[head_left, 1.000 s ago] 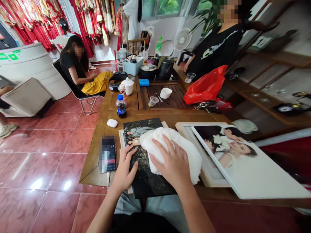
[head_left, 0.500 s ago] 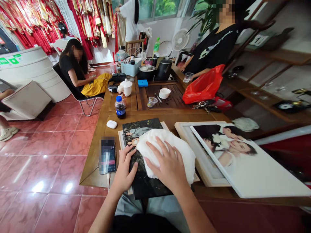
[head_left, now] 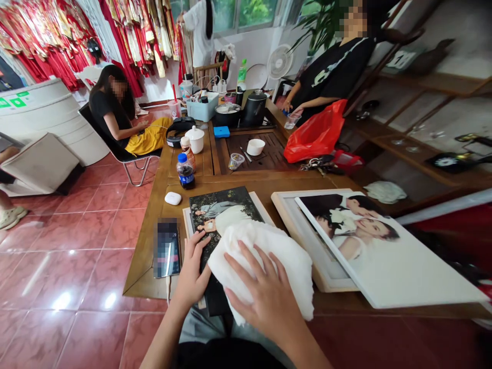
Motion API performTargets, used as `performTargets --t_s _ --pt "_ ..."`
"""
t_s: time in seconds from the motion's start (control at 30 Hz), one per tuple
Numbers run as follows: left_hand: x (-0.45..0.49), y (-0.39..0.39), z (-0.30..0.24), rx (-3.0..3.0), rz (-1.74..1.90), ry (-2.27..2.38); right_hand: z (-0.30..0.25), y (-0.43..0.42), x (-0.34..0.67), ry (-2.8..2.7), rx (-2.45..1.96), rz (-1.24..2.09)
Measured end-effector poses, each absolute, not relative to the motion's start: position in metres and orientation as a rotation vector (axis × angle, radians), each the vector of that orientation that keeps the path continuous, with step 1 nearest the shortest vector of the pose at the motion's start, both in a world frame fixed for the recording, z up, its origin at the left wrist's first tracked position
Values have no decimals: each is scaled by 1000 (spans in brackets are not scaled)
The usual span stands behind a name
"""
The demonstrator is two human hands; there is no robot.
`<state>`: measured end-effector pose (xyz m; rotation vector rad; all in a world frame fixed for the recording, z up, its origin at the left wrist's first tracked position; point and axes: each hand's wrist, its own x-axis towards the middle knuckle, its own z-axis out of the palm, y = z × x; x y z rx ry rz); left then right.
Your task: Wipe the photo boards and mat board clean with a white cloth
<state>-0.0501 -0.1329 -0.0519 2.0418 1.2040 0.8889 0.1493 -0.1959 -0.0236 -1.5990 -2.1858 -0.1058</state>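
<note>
A dark photo panel (head_left: 246, 197) showing a couple lies on the table in front of me, over a pale wooden frame (head_left: 263, 207). My left hand (head_left: 195, 266) rests on the panel's left edge, thumb apart from the fingers, holding nothing. On the lower right of the panel is a thick white cloth (head_left: 295, 261), bunched and soft. My right hand (head_left: 261, 287) grips it from above, fingers spread over it and pressing it down. The cloth hides much of the panel and hangs past its near edge.
To the right, a white-based photo panel (head_left: 407, 266) leans on another wooden frame (head_left: 323, 277). A phone (head_left: 167, 251) with a cable, a white case (head_left: 172, 198) and a cola bottle (head_left: 186, 174) stand left. A red bag (head_left: 315, 133) lies farther back; people sit around.
My right hand has pulled the cloth toward me, down the panel, uncovering more of the pictured couple. The left hand stays at the left edge. The view has shifted slightly.
</note>
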Motion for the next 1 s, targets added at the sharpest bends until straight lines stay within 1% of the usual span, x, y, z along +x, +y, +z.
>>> performTargets --t_s 0.1,0.3,0.43,0.7,0.87,1.0 --pt "-51 -133 -50 2090 850 1249 -24 -202 155 -2197 -1588 -84" --pt "-48 -135 -45 2315 742 1398 -29 -195 176 -2147 -1644 -174" --pt "-46 -134 -42 2400 726 1433 -32 -192 177 -2108 -1645 -130" --pt "-48 -131 -35 2349 727 1404 -27 -198 165 -2113 -1497 -22" --pt "-48 -134 -36 2271 755 1569 -26 -197 173 -2073 -1443 -16" --pt "-46 -131 -37 2162 783 1662 -18 -190 184 -1927 -1279 -77"
